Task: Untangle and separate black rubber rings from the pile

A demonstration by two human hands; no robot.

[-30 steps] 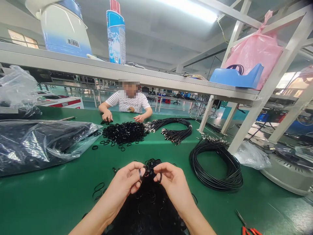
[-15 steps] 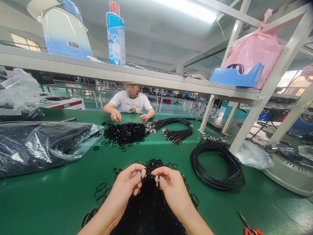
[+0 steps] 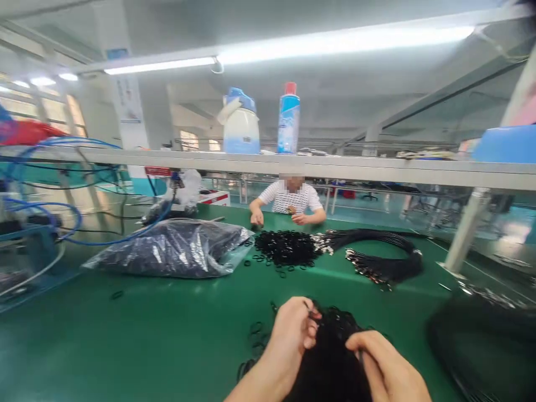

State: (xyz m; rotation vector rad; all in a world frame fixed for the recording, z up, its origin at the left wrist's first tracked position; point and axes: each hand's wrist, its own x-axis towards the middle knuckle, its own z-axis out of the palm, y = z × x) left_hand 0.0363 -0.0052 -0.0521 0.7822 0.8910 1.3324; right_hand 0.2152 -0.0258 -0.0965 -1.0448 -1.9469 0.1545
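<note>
My left hand [image 3: 291,329] is curled, its fingertips pinching a small black ring at the near pile of black rings [image 3: 330,357]. My right hand [image 3: 383,365] is closed low at the right side of that pile, fingers bent over something black that I cannot make out. The pile lies on the green table [image 3: 159,335] right in front of me. The picture is smeared by motion.
A clear bag of black parts [image 3: 176,254] lies to the left. Across the table a person in a striped shirt [image 3: 288,198] works beside another ring pile [image 3: 287,248] and a cable bundle [image 3: 385,262]. A black cable coil [image 3: 481,335] sits at right. Blue hoses [image 3: 46,223] hang far left.
The view has swung left and up, so the hands now sit low and right in the picture. The bag, the far pile and the person have shifted toward the middle.
</note>
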